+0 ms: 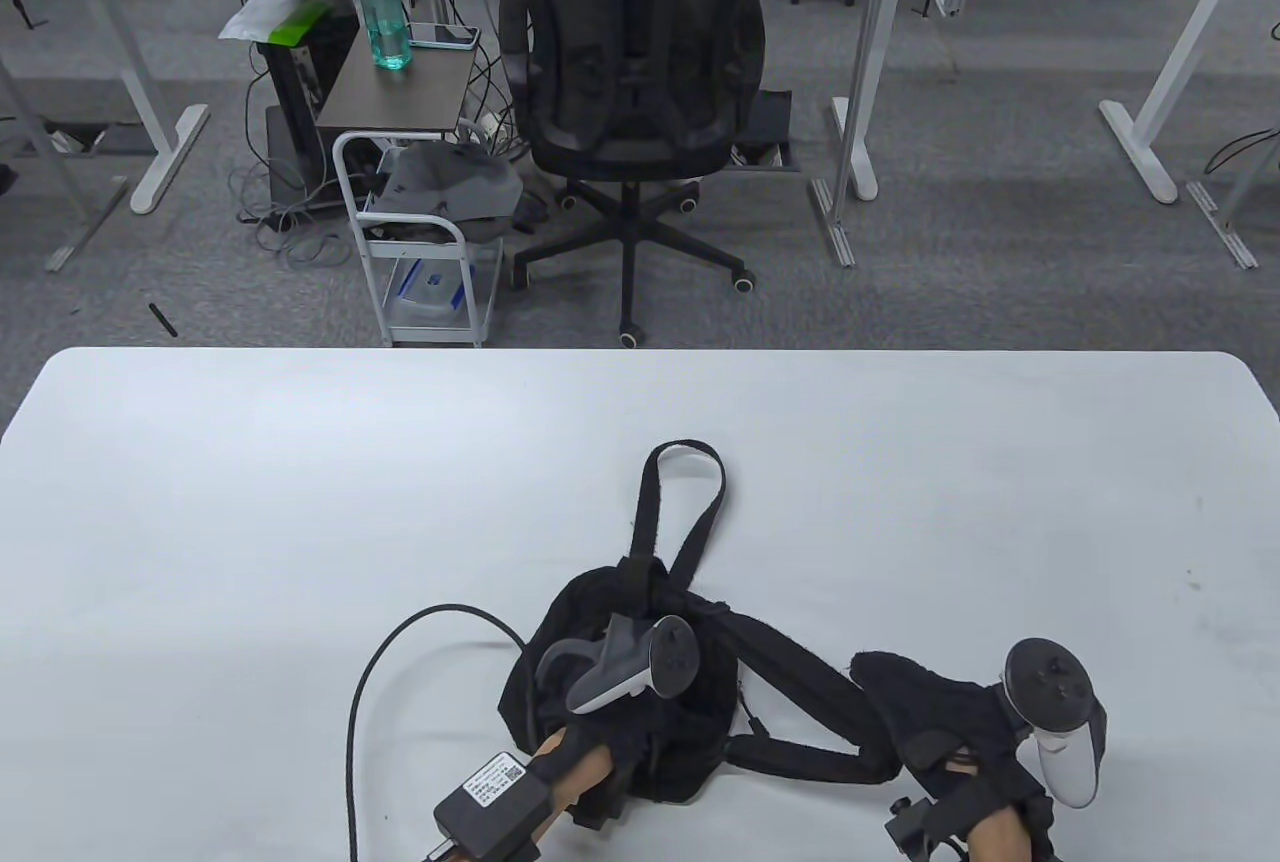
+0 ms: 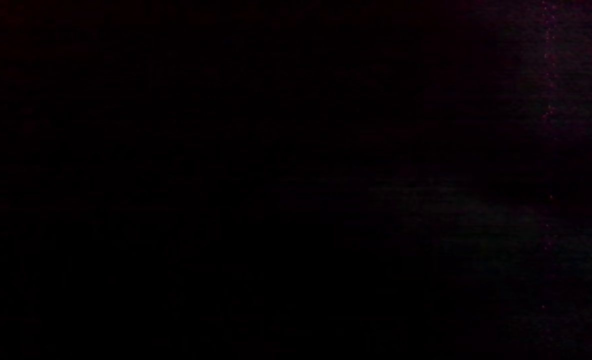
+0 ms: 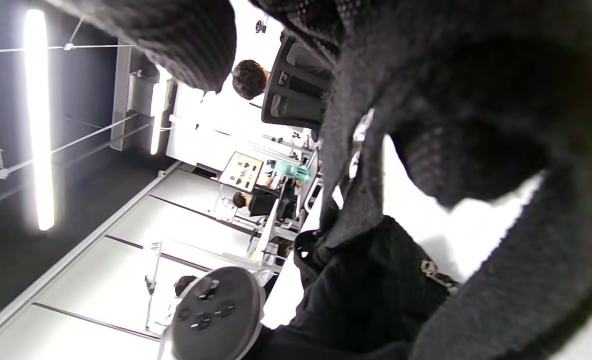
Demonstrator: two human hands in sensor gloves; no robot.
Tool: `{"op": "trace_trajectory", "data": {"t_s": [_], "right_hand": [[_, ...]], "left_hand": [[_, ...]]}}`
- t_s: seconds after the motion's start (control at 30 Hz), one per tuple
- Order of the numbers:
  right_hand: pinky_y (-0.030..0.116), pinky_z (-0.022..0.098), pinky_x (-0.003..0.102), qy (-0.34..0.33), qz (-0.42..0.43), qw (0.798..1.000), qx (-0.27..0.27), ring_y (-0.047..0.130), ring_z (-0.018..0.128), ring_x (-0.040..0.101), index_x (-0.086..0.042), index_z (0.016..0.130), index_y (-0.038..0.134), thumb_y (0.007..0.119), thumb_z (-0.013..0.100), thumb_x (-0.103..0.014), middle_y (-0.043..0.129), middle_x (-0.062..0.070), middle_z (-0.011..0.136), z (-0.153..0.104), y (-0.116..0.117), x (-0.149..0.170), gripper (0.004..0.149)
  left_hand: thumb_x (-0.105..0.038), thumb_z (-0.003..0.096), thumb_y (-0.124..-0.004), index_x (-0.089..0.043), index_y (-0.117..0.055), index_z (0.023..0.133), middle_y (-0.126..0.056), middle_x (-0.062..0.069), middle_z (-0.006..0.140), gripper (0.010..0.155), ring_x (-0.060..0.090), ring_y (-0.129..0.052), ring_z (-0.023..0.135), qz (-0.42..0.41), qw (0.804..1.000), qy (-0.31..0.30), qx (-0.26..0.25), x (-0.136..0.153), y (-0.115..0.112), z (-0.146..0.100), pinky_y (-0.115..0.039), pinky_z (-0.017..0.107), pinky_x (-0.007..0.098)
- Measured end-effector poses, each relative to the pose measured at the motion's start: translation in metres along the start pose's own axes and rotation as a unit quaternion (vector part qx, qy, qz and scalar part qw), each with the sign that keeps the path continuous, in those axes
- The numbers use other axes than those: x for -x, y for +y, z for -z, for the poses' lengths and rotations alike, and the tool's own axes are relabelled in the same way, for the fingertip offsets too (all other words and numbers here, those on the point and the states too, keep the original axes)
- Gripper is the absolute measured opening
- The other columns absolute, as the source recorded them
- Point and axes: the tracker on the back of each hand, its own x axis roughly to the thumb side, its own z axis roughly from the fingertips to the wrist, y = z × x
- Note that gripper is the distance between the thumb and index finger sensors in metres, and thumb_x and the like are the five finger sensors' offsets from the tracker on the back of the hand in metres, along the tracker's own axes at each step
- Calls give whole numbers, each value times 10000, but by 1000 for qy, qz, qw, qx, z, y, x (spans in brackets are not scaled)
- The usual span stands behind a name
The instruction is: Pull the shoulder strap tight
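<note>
A small black bag (image 1: 620, 742) lies near the table's front edge, with a black loop strap (image 1: 680, 502) reaching away from me. My left hand (image 1: 605, 717), under its tracker (image 1: 630, 672), rests on top of the bag; its fingers blend into the black fabric. The left wrist view is fully dark. A padded shoulder strap (image 1: 800, 692) runs from the bag to the right and folds back. My right hand (image 1: 905, 692) holds it there. In the right wrist view, gloved fingers (image 3: 476, 100) curl round the strap (image 3: 348, 200) above the bag (image 3: 366, 295).
A black cable (image 1: 352, 702) arcs from my left wrist box (image 1: 490, 802) across the white table (image 1: 300, 502). Beyond the far edge stand an office chair (image 1: 635, 52) and a small white cart (image 1: 420, 242).
</note>
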Motion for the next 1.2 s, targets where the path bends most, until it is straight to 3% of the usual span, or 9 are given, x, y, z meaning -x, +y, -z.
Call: {"op": "trace_trajectory", "data": {"t_s": [0.1, 0.2, 0.33, 0.43, 0.57, 0.67, 0.8, 1.0, 1.2], "right_hand": [[803, 383, 585, 15, -24, 1000, -8, 1049, 222, 415, 195, 867, 755, 723, 518, -456, 1000, 382, 542, 4, 5, 5, 739], [746, 449, 627, 31, -32, 999, -15, 1030, 366, 489, 183, 916, 698, 723, 516, -461, 936, 413, 658, 7, 8, 10, 758], [609, 544, 698, 39, -38, 998, -11, 871, 645, 576, 104, 1026, 551, 740, 504, -497, 738, 417, 887, 12, 6, 19, 819], [459, 585, 755, 48, -43, 998, 24, 632, 822, 629, 44, 1067, 433, 746, 495, -507, 518, 390, 1016, 15, 2, 29, 854], [294, 596, 782, 29, -78, 994, 75, 366, 938, 632, 0, 1080, 411, 740, 490, -536, 374, 325, 1079, 16, -2, 33, 862], [272, 591, 784, 1, -105, 989, 102, 348, 948, 621, -3, 1073, 448, 741, 484, -534, 375, 307, 1083, 18, -2, 33, 845], [257, 584, 785, -10, -130, 986, 104, 362, 951, 611, -4, 1065, 476, 742, 480, -531, 394, 291, 1085, 19, 2, 33, 831], [242, 580, 787, -7, -126, 987, 101, 371, 951, 610, -1, 1060, 491, 743, 482, -517, 407, 292, 1082, 22, 7, 37, 815], [244, 578, 787, -11, -138, 987, 87, 384, 948, 612, 4, 1055, 511, 743, 483, -511, 427, 296, 1078, 24, 11, 36, 804]], "left_hand": [[-686, 298, -742, -256, -330, 1091, -603, -38, 1032, 991, 210, -765, 762, -13, 1000, -20, -5, 0, 7, -4, -732, 555, 315], [-606, 336, -764, -291, -555, 1052, -755, 3, 1017, 810, 253, -859, 780, -44, 998, -41, -28, 0, 20, -13, -787, 536, 350], [-539, 351, -795, -309, -871, 843, -1026, -43, 727, 548, 198, -1029, 550, -88, 988, -93, -82, 3, 46, -31, -869, 403, 327], [-496, 351, -831, -312, -889, 815, -1034, -48, 693, 503, 192, -1029, 524, -88, 972, -116, -186, 19, 67, -48, -867, 387, 321], [-472, 348, -849, -344, -856, 849, -995, -68, 759, 517, 181, -1004, 591, 54, 953, -79, -286, 43, 78, -59, -853, 448, 325], [-493, 342, -846, -385, -828, 869, -917, -85, 854, 539, 176, -946, 705, 153, 960, -42, -230, 56, 71, -53, -809, 549, 355], [-488, 352, -829, -388, -801, 893, -834, -69, 939, 552, 201, -876, 802, 155, 978, -11, -142, 69, 57, -39, -757, 612, 398], [-440, 389, -747, -388, -622, 1006, -729, -54, 1037, 632, 213, -804, 895, 150, 974, -28, -165, 69, 38, -24, -720, 661, 431], [-594, 372, -701, -377, -590, 1036, -753, -71, 1032, 707, 191, -832, 882, 206, 969, 13, -133, 52, 29, -5, -740, 655, 393]]}}
